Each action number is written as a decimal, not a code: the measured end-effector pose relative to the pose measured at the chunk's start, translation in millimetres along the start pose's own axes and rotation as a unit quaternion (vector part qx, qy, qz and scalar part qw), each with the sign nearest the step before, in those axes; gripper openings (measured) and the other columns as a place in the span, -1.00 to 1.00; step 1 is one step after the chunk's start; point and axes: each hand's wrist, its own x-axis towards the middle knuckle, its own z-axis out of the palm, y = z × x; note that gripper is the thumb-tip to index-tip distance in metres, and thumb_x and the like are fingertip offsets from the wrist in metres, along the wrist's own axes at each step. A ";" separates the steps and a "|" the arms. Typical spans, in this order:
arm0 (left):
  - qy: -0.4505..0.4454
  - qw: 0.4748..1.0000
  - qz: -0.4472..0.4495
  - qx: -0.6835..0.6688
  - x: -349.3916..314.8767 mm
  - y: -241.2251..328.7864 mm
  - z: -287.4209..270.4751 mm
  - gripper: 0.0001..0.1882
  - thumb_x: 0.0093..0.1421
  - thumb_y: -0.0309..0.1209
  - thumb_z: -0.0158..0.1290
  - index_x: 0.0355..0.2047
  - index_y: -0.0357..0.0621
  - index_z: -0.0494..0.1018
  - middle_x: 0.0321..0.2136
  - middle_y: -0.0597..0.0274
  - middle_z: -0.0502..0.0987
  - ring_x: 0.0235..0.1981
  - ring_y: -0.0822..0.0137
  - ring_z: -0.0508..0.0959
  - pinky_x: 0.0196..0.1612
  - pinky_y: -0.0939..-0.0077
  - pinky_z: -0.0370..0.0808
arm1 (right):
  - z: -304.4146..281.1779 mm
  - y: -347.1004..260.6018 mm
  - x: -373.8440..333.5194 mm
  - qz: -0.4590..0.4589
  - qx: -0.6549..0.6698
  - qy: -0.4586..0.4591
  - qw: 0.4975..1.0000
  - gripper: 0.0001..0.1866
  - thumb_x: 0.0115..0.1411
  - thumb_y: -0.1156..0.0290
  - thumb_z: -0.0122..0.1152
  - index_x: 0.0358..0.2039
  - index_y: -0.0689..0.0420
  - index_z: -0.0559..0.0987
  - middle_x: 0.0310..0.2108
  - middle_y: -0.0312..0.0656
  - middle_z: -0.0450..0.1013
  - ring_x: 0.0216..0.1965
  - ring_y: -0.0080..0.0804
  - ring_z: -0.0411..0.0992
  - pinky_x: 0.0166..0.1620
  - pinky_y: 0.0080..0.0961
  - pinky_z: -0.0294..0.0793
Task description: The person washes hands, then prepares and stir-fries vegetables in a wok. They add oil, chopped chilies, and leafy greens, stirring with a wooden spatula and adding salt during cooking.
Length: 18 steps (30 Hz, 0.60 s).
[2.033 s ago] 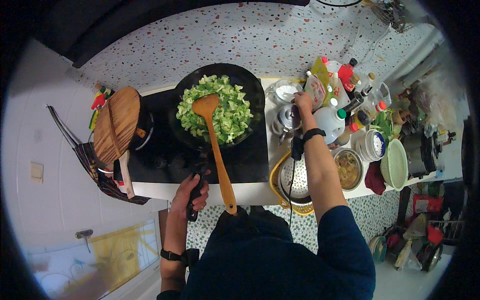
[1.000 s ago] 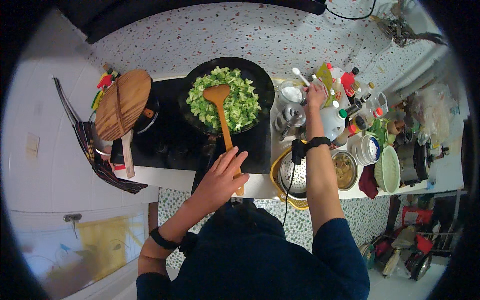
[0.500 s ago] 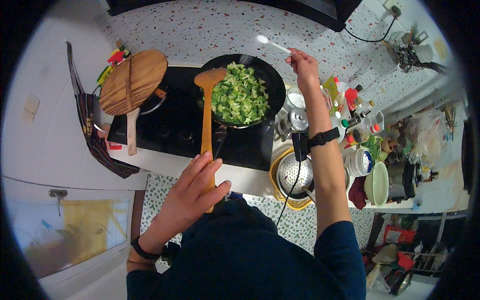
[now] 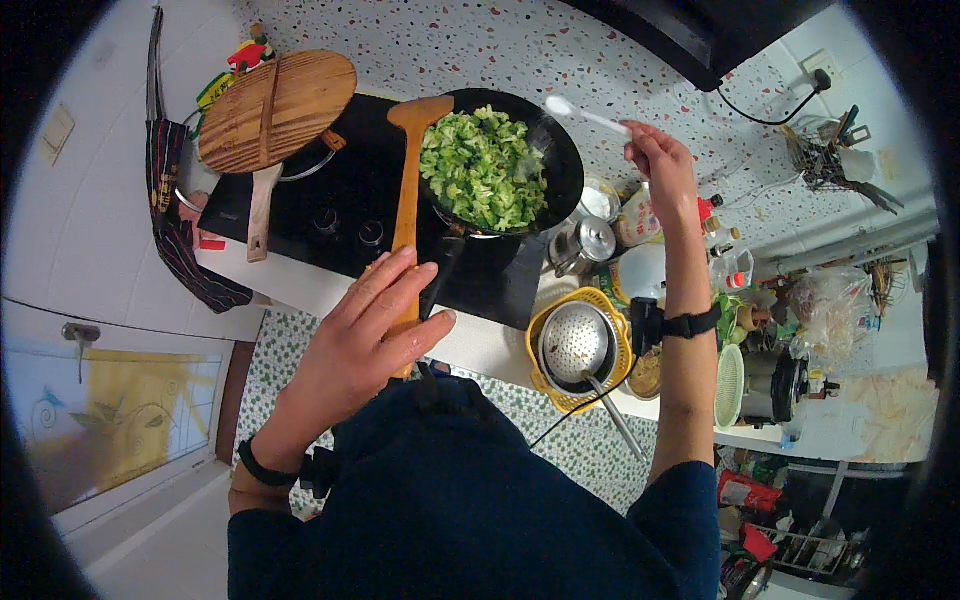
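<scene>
My left hand [image 4: 365, 330] is closed round the handle of a long wooden spatula [image 4: 408, 195], its fingers fairly straight and the thumb out to the right. The spatula's broad blade is at the left rim of a black wok [image 4: 566, 175]. Chopped green vegetables [image 4: 485, 175] fill much of the wok. Held up at the wok's far right side, my right hand [image 4: 665, 170] pinches a small white spoon [image 4: 605, 124] by its handle. The spoon's bowl points left, near the wok's rim; whether it holds powder, I cannot tell.
The wok sits on a black cooktop [image 4: 270, 225]. Left of it, a round wooden lid [image 4: 240, 120] partly covers another pan. On the right are a lidded metal pot [image 4: 597, 238], a yellow basket [image 4: 540, 345] with a metal strainer [image 4: 577, 338], and several bottles. A range hood [image 4: 690, 40] hangs beyond.
The view has shifted. My right hand and the spoon have moved right and a little nearer relative to the wok. My left hand stays on the spatula.
</scene>
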 end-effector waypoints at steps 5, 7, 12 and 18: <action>0.003 1.000 0.013 0.001 5.5 -1.6 -0.7 -0.70 -0.06 -0.50 0.08 -0.25 -0.05 0.52 0.00 0.02 0.38 0.12 0.01 0.32 0.15 0.16 0.30 | 35.0 -5.7 23.2 -0.010 0.039 -0.033 0.999 -0.70 0.20 0.41 -0.02 -0.12 0.27 0.52 -0.58 -0.39 0.37 -0.58 -0.72 0.11 -0.47 -0.77 0.07; -0.004 1.000 0.011 0.010 6.3 -2.7 -0.7 -0.67 -0.04 -0.48 0.04 -0.19 0.00 0.49 0.02 0.08 0.35 0.13 0.04 0.29 0.16 0.16 0.30 | 45.6 -5.4 27.4 -0.026 0.042 -0.025 0.998 -0.72 0.22 0.41 -0.02 -0.15 0.27 0.54 -0.58 -0.38 0.38 -0.58 -0.72 0.12 -0.46 -0.77 0.09; -0.005 1.000 0.007 0.015 7.1 -8.7 3.1 -0.66 -0.05 -0.48 0.05 -0.19 0.00 0.49 0.02 0.08 0.35 0.13 0.05 0.30 0.14 0.17 0.32 | 32.4 1.9 14.7 -0.024 0.008 -0.048 0.999 -0.73 0.23 0.40 -0.01 -0.14 0.24 0.54 -0.57 -0.37 0.38 -0.53 -0.71 0.21 -0.40 -0.75 0.16; -0.010 1.000 -0.011 0.005 14.4 -10.4 12.6 -0.69 -0.08 -0.53 0.05 -0.25 -0.06 0.52 -0.01 0.02 0.38 0.12 0.02 0.32 0.14 0.16 0.31 | 5.6 14.6 16.5 0.020 -0.089 -0.027 0.995 -0.72 0.23 0.37 0.01 -0.12 0.20 0.55 -0.54 -0.35 0.41 -0.45 -0.65 0.29 -0.31 -0.72 0.22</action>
